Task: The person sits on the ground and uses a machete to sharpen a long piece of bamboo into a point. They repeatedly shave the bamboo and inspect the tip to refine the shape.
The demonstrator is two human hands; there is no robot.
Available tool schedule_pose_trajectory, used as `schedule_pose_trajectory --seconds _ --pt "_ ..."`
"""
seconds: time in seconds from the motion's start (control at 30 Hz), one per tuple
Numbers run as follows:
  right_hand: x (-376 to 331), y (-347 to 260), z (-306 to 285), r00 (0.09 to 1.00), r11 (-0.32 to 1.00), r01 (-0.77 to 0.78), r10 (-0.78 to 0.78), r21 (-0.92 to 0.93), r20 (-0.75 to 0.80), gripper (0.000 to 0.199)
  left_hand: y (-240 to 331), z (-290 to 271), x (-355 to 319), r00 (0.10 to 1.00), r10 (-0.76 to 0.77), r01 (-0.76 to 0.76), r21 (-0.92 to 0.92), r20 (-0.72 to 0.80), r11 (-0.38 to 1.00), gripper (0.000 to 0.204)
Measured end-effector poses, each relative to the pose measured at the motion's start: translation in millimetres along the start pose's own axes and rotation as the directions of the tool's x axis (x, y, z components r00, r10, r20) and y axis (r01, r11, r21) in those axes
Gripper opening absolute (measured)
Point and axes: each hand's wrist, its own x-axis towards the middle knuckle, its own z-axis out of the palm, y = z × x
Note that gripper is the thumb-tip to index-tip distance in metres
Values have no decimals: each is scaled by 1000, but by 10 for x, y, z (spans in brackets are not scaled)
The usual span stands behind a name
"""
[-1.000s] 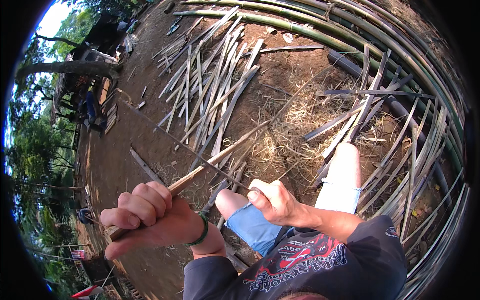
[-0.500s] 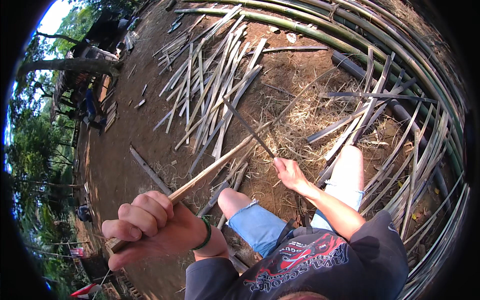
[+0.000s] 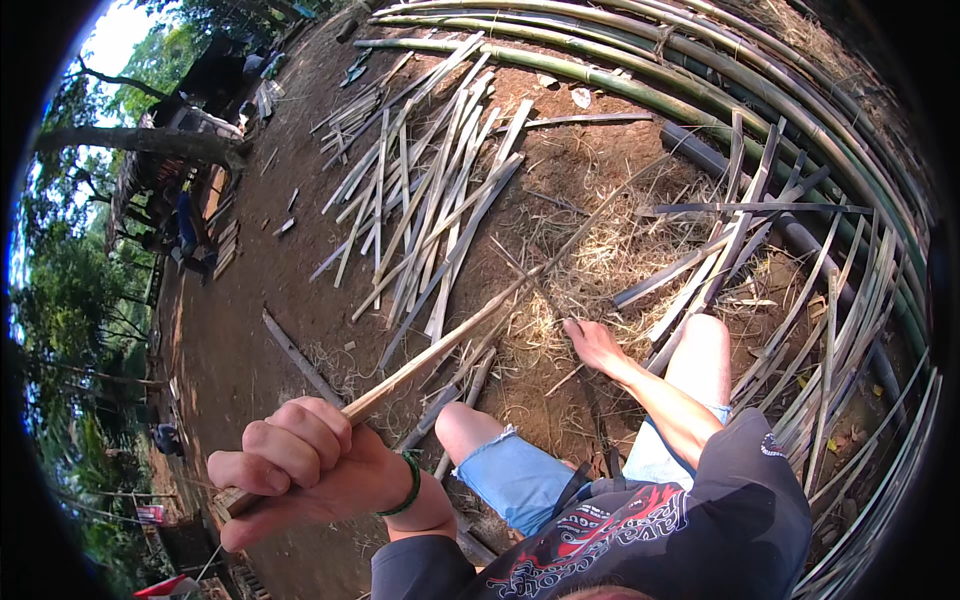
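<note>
strip (image 3: 430,353): tan | wristband (image 3: 416,480): green | shorts (image 3: 515,480): light blue | shirt (image 3: 690,545): charcoal, red-white print

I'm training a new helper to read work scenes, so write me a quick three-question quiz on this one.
1. True or false: the left hand grips the pale strip.
2. Fill in the colour: the wristband is ____.
3. Which is nearer the straw-like shavings?
A) the left hand
B) the right hand

Key: 1. True. 2. Green. 3. B.
</note>
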Motion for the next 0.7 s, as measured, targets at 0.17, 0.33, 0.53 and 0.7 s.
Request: schedule_pose_trajectory --seconds 0.17,0.33,0.53,0.7 --pt "-534 -718 -44 897 880 416 -439 230 57 52 92 -80 -80 999 -26 29 -73 39 997 53" --pt "-67 -363 -35 986 982 164 -166 94 13 52 122 -9 -133 998 -40 43 -61 44 997 52" --pt "-428 -472 -63 914 901 400 -406 170 5 45 133 35 -179 992 -40 53 -113 119 992 52" --pt "18 -138 41 991 990 126 -127 59 27 52 134 3 -174 994 -66 75 -96 90 993 53"
